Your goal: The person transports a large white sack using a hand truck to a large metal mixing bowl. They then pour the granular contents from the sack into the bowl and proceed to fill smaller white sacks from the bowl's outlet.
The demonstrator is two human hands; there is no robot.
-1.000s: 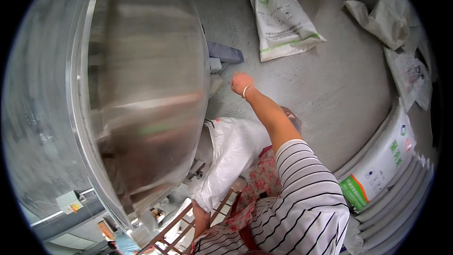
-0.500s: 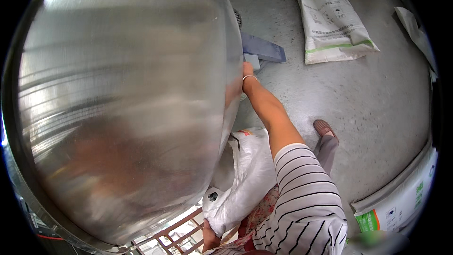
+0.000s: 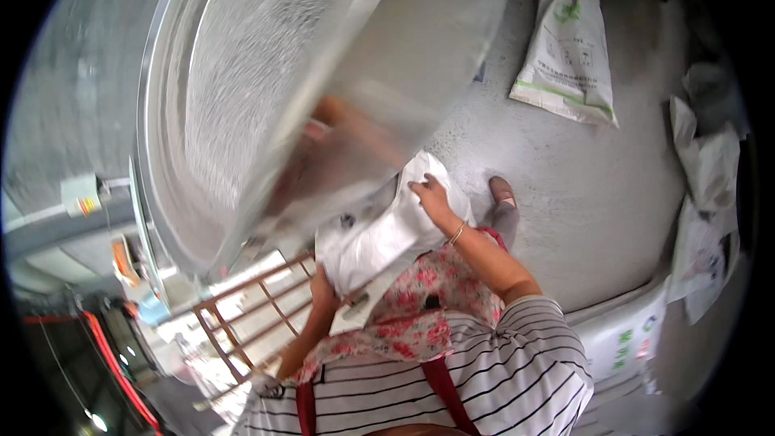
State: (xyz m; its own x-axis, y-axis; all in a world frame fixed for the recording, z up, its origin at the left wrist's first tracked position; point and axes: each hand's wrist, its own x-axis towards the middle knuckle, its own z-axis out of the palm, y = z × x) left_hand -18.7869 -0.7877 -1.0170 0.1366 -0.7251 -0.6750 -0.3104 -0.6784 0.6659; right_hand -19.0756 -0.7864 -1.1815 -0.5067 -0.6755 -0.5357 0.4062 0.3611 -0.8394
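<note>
A white woven sack (image 3: 383,234) lies tilted in front of me, against the underside of a big shiny metal vessel (image 3: 460,24). My left hand (image 3: 324,291) closes on the sack's lower left edge, its fingers partly hidden. At the upper right side of the sack, the bent fingers of my right hand (image 3: 433,198) grip the white fabric. Motion blurs the vessel's rim, and a grey, grainy-looking surface (image 3: 250,56) shows inside it. Whatever the sack holds is out of sight.
A brown metal rack (image 3: 246,319) stands beside my left arm. On the grey floor, a white and green sack (image 3: 569,56) lies far right, with crumpled sacks (image 3: 706,157) at the right edge. Another printed sack (image 3: 617,339) is near my right side. My shoe (image 3: 500,190) shows beyond the sack.
My right hand has come back from the far side of the metal vessel onto the sack. The view has shifted; the vessel's grey inside now shows. My left hand keeps hold of the sack.
</note>
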